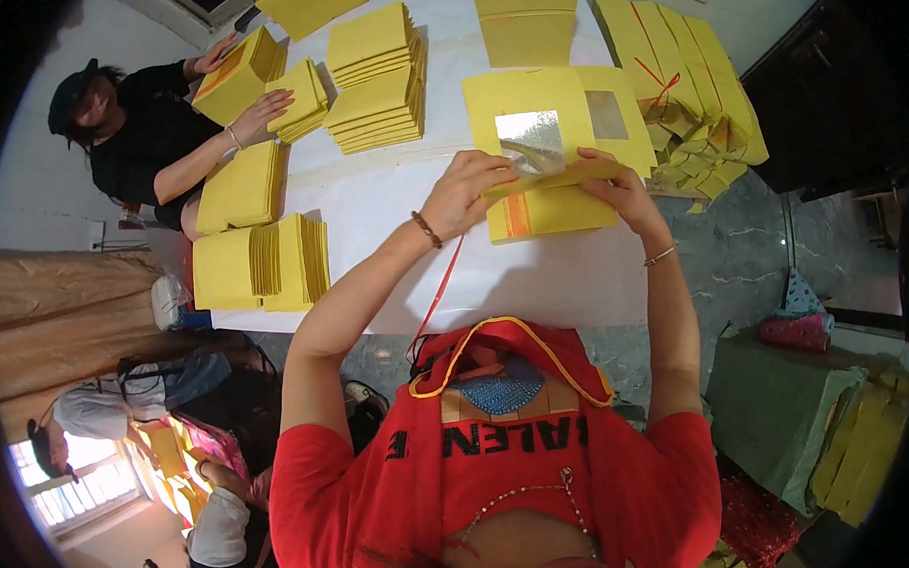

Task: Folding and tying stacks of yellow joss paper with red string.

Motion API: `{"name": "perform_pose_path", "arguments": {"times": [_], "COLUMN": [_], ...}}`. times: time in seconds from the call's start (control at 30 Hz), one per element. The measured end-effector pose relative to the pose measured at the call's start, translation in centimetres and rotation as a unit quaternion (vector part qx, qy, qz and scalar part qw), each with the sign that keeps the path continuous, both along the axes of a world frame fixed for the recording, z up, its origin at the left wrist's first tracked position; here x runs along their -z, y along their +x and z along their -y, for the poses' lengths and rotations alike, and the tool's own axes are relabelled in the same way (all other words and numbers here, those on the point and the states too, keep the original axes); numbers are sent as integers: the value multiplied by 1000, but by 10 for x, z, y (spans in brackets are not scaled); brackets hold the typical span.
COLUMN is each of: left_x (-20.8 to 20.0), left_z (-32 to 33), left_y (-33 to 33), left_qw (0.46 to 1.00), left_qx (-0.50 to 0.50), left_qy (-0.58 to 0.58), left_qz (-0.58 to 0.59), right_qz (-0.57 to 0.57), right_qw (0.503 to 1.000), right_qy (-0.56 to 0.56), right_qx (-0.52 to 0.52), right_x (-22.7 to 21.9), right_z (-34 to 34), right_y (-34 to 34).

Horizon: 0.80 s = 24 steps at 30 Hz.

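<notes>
Left hand and right hand, partly curled, pinch opposite ends of a yellow paper flap. Beyond the flap: shiny rectangular window; left of the flap: layered stacks.

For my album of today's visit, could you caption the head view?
Left hand and right hand on yellow paper at a white table, a co-worker touching yellow stacks.

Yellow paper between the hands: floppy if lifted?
The yellow paper probably flops: it curves between left hand and right hand. Likely light; its edge looks thin. May crease easily, as nearby folded yellow stacks suggest.
</notes>
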<state>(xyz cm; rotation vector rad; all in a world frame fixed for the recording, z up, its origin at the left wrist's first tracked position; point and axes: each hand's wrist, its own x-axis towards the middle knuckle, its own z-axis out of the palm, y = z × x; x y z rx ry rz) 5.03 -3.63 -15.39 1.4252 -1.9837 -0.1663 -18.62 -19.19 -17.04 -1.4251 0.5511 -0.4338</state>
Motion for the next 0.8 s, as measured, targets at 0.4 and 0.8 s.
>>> {"name": "perform_pose_path", "arguments": {"times": [0.4,0.8], "left_x": [-45,94], "left_z": [-83,-246], "left_y": [28,39], "left_qw": [980,986], "left_qx": [-133,-123], "left_qy": [-138,97], "left_qz": [46,58], "right_qz": [-72,4], "right_qw": [737,769], "right_qy": [-670,-613], "right_qx": [-43,-184], "right_x": [-86,80], "right_z": [-65,-190], "right_y": [64,91]}}
